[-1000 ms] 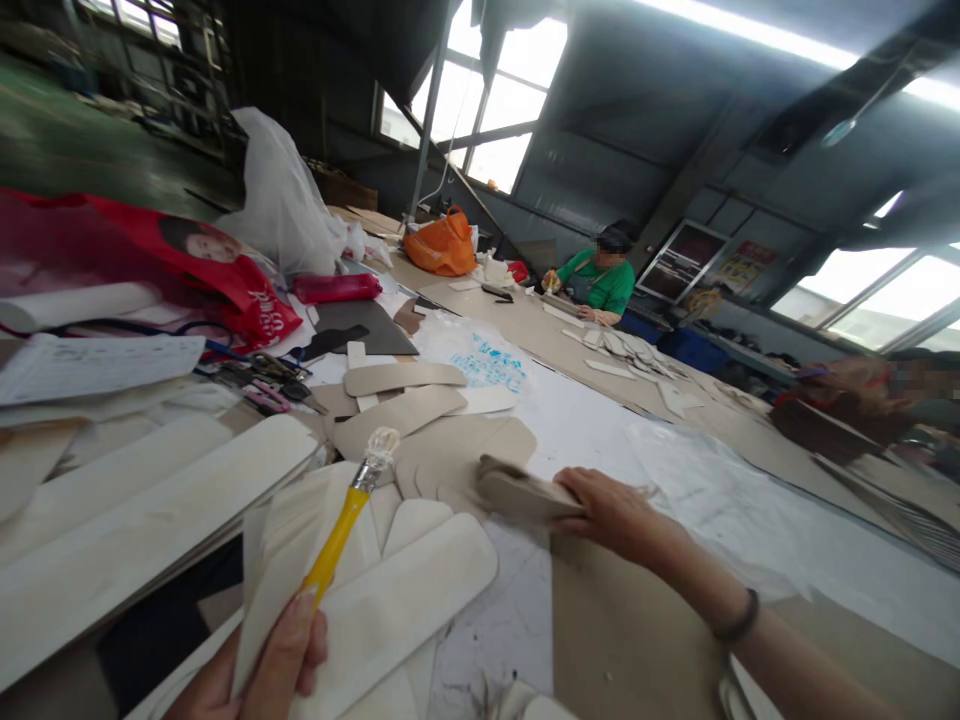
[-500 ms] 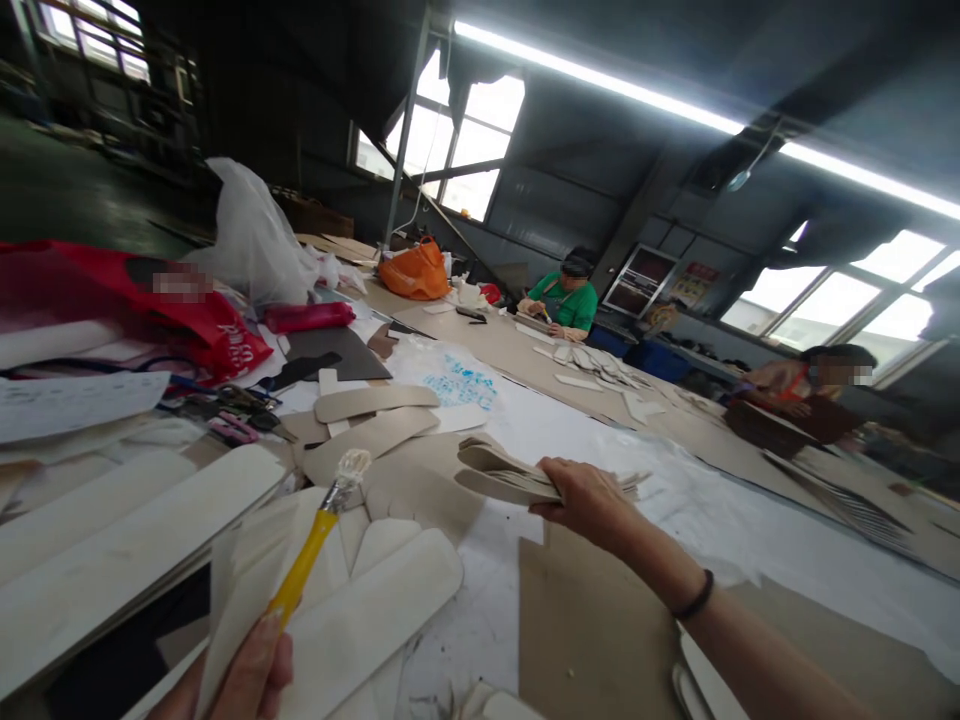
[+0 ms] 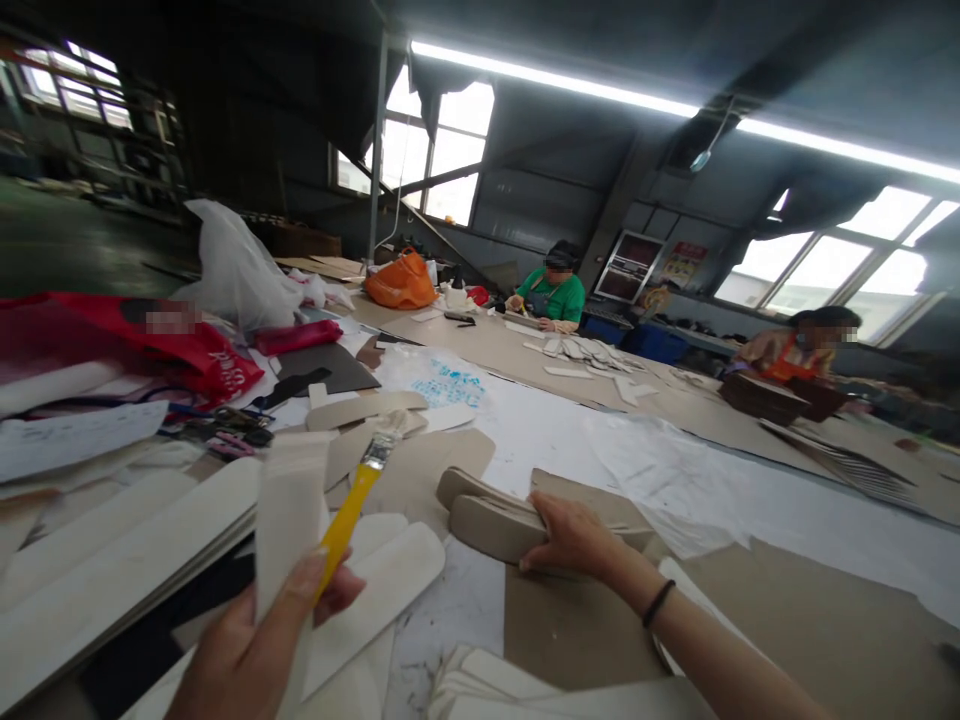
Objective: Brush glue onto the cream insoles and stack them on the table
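My left hand is closed around a paintbrush with a yellow handle, its bristles up and coated in something whitish. A pale, flat strip stands upright in the same hand. Farther right, my right hand grips a bundle of long beige strips with rounded ends, thumb on the near side and fingers over the top. The bundle rests low over the white table sheet, and its far end is partly hidden by the hand. Below my left hand lie more cream rounded strips.
Stacked long cream pieces fill the left side. Behind them are a red bag, scissors and a clear plastic bag. A grey-brown sheet lies in front. Two people work across the table.
My right hand has lowered the bundle of strips towards the table, where it now sits edge-up. The brush and pale strip in my left hand have risen and shifted right. The view has tilted.
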Tool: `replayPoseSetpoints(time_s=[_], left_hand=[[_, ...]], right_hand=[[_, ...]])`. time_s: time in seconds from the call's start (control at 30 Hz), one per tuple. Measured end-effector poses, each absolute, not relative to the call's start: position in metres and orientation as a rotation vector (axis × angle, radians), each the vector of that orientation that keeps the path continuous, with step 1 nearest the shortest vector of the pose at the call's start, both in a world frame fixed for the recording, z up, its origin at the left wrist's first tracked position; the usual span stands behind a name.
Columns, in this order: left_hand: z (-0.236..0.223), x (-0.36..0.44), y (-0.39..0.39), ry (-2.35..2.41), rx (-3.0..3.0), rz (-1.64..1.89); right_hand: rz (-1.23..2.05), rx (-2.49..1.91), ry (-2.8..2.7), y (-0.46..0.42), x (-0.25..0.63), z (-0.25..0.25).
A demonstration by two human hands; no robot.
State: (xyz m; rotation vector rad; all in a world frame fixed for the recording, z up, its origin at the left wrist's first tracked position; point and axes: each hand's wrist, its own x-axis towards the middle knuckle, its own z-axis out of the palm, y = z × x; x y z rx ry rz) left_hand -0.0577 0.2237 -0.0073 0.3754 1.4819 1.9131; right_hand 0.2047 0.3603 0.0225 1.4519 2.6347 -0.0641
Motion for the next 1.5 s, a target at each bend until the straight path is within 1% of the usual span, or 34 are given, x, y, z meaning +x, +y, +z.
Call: replayPoseSetpoints(time_s=[0.1,0.13,0.23,0.33,0.43,0.53,0.63,0.77,0.87,0.97,1.07,1.17,1.5], left_hand=[[0.015,-0.048,0.250,1.609,0.871,1.558],[0.019,-0.045,0.264,1.633,1.007,1.522],[0.019,-0.037,0.311,1.601,1.166,1.545],[0.002,-0.024,0.351,1.580,1.169,1.546],[-0.018,-0.003,0.369,1.671,1.065,1.596],[-0.030,0.022,0.366,1.785,1.015,1.616],[-0.030,0.039,0.355,1.834,1.115,1.601],[-0.029,0.044,0.353,1.857,1.266,1.640],[-0.033,0.043,0.359,1.869,1.334,1.670],[-0.038,0.044,0.363,1.879,1.374,1.687],[-0.041,0.044,0.364,1.892,1.396,1.690],[-0.042,0.044,0.364,1.902,1.399,1.693],[-0.041,0.044,0.360,1.951,1.358,1.709]], right_hand=[[-0.064,1.462,2.646,0.359,0.209,0.019],[-0.064,1.461,2.654,0.359,0.209,0.017],[-0.064,1.450,2.682,0.359,0.210,0.015],[-0.068,1.425,2.711,0.361,0.210,0.014],[-0.073,1.396,2.744,0.363,0.208,0.012],[-0.072,1.374,2.770,0.363,0.204,0.009],[-0.041,1.373,2.797,0.363,0.200,0.005],[0.009,1.352,2.835,0.363,0.202,0.004],[0.044,1.310,2.895,0.363,0.223,0.008],[0.028,1.480,2.866,0.364,0.264,0.010],[-0.115,1.748,2.791,0.370,0.304,0.006],[-0.210,1.846,2.761,0.374,0.322,0.002],[-0.275,1.798,2.713,0.351,0.290,0.010]])
